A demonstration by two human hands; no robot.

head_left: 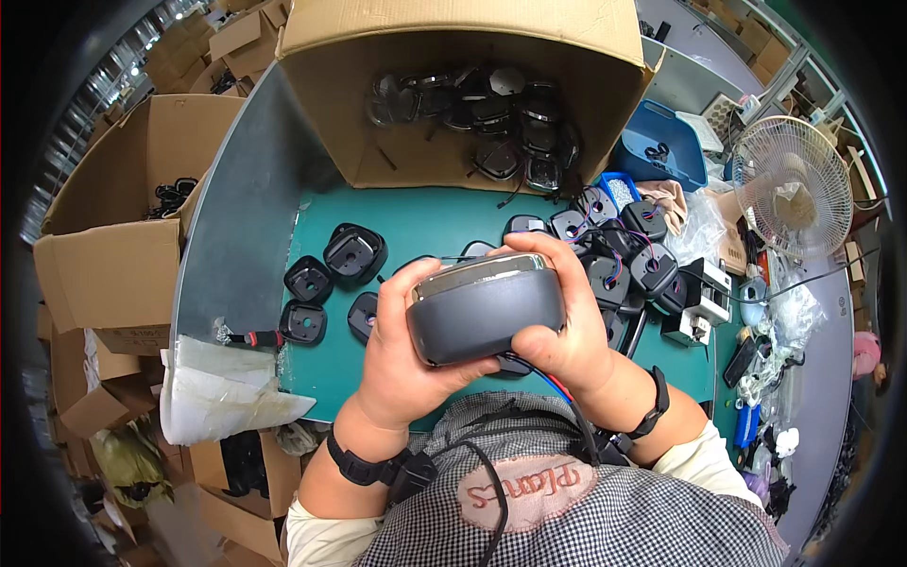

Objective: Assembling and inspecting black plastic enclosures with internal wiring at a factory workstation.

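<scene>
Both hands hold one dark grey rounded plastic housing (487, 312) with a silvery top edge, close to my chest above the green mat (416, 222). My left hand (402, 364) wraps its left end and underside. My right hand (562, 331) grips its right end, fingers curled over the top. Red and blue wires (557, 386) hang from beneath the housing near my right wrist. Several black square parts (326, 283) lie on the mat to the left of my hands.
An open cardboard box (472, 104) full of black housings lies on its side at the back. A heap of wired black parts (614, 255) sits right of my hands. A blue bin (675, 156), a white fan (794, 184) and more cartons (123, 208) stand around.
</scene>
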